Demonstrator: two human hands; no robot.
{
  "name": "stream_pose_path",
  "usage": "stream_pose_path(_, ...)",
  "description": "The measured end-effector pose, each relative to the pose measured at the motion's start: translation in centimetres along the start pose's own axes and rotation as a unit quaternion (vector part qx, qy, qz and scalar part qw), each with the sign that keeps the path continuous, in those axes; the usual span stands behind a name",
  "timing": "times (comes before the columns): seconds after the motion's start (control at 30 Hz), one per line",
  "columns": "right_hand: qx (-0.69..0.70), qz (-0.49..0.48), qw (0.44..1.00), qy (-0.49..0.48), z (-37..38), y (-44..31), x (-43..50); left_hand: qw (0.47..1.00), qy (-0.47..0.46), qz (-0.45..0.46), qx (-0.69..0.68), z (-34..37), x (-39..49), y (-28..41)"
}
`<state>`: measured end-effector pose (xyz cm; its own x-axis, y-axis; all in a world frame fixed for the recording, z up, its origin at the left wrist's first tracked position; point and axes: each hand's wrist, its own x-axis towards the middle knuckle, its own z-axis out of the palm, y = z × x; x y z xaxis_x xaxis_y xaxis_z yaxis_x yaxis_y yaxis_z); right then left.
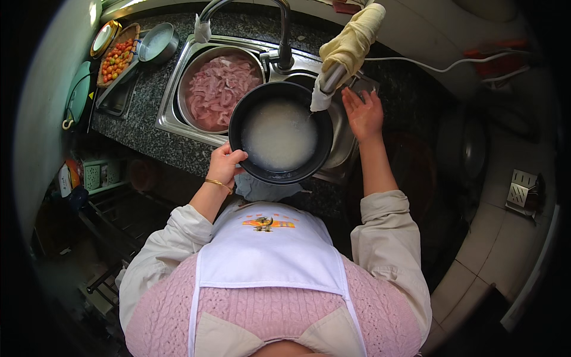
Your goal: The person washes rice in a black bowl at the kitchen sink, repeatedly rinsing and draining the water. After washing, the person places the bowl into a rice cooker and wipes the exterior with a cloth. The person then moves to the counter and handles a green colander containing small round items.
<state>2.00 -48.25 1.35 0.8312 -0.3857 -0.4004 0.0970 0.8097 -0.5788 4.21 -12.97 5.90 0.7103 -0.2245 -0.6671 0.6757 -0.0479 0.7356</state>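
Note:
A dark round pot [285,174] with cloudy whitish water [281,134] in it is over the right part of a stainless steel sink [165,117]. My left hand [224,163] grips its near left rim, thumb on top. To the right of the pot, my right hand [364,111] is held palm up with fingers spread, holding nothing. Just left of those fingers, a metal pipe [334,76] wrapped in yellow cloth [354,38] points down into the pot. A white wrap [320,99] covers its tip, and a thin trickle seems to leave it.
A metal basin [180,96] of sliced raw meat [223,89] sits in the left bowl under a curved faucet [285,35]. On the granite counter [147,111] are a basket of cherry tomatoes [117,60] and a metal bowl [157,43]. A white cable [415,62] runs along the right wall.

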Motion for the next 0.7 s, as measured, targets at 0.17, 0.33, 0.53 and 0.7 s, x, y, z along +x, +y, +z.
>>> stream_pose_path(0.17,-0.422,0.101,0.897,-0.084,-0.2,5.7,-6.3,1.000,-0.002,0.021,0.008,-0.3,-1.1,1.1)
stream_pose_path(0.33,-0.396,0.200,0.895,-0.047,0.7,6.8,-10.2,0.987,-0.040,0.105,0.114,-1.6,-3.0,3.7)
stream_pose_path(0.53,-0.322,0.181,0.928,-0.043,1.6,9.2,-13.2,0.913,-0.043,0.294,0.280,-2.3,-5.3,6.1)
stream_pose_path(0.7,-0.258,0.193,0.946,-0.036,1.3,11.8,-14.4,0.912,-0.047,0.281,0.295,-2.6,-6.2,6.5)
